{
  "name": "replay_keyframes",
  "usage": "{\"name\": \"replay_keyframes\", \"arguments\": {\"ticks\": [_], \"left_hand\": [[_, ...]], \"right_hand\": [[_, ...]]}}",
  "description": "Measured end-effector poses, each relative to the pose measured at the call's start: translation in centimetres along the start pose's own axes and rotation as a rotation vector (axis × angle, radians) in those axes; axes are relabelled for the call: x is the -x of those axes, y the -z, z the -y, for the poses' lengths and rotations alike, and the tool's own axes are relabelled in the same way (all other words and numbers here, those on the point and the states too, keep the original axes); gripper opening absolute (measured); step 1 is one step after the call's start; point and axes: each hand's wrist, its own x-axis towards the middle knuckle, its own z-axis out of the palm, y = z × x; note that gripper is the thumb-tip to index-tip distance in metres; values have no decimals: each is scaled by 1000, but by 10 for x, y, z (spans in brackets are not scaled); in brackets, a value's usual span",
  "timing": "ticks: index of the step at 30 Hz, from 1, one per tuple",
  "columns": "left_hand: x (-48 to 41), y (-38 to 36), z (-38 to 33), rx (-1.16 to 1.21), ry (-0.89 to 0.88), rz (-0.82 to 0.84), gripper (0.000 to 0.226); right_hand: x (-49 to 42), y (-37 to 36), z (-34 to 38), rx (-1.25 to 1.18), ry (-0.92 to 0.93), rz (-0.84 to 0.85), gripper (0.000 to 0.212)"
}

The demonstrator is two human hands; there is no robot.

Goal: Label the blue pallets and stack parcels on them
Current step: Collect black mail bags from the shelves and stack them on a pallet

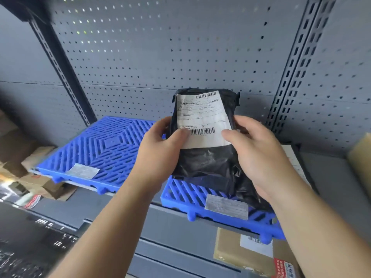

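ITEM 1: black crinkled plastic mailer parcel [208, 163], held upright w/ long axis vertical, top end toward the grey perforated back panel [160, 57], face turned to the camera. Position: in the air above the right blue slatted plastic pallet [180, 195]; whether its lower end touches the pallet can't be told. Held both sides: left hand [160, 145] clamped on left edge, thumb pressed on the label's lower left corner, other fingers hidden behind; right hand [259, 153] clamped on right edge, thumb on label's lower right, fingers wrapped behind.

ITEM 2: white paper shipping label [202, 119] on parcel's upper half, tilted slightly. Barcode at top right and another near bottom; small printed text, too blurred to read.

ITEM 3: left blue slatted plastic pallet [104, 145], flat on grey metal shelf [331, 177], nothing stacked on it. Small pale sticker [83, 171] near front edge, writing illegible. Right pallet carries a similar pale sticker [226, 206] at its front edge, ruled lines visible, text unreadable. The 2 pallets sit side by side, front edges overhanging the shelf lip.

ITEM 4: brown cardboard parcel [247, 255] on lower level, front right; white barcode label and red-and-white tape w/ characters, not legible. More cardboard boxes [30, 157] at left, below shelf level.

ROOM: left pallet top fully open; bare shelf to the right of right pallet; slotted uprights [289, 81] flank the bay.
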Motion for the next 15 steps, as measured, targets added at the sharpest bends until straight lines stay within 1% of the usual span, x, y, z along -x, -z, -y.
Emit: {"name": "replay_keyframes", "arguments": {"ticks": [3, 6, 7, 10, 12, 13, 14, 15], "left_hand": [[-24, 0, -2, -16, 4, 112, 36], [-40, 0, -4, -29, 9, 194, 32], [-44, 1, -4, -25, 13, 217, 29], [-52, 2, -3, -18, 28, 273, 21], [-56, 2, -2, -17, 32, 307, 20], [-58, 2, -1, -17, 34, 324, 21], [-60, 1, -1, -22, 36, 337, 24], [-61, 1, 0, -30, 39, 342, 28]], "right_hand": [[-7, -7, -2, 14, -12, -83, 69], [-11, -12, -2, 36, -20, -177, 67], [-12, -13, -2, 39, -35, -185, 63], [-11, -17, -1, 39, -48, -185, 41], [-10, -18, -1, 40, -55, -207, 36], [-9, -19, -1, 36, -62, -222, 39], [-9, -20, -2, 27, -72, -241, 47], [-9, -22, -3, 27, -81, -268, 59]]}}
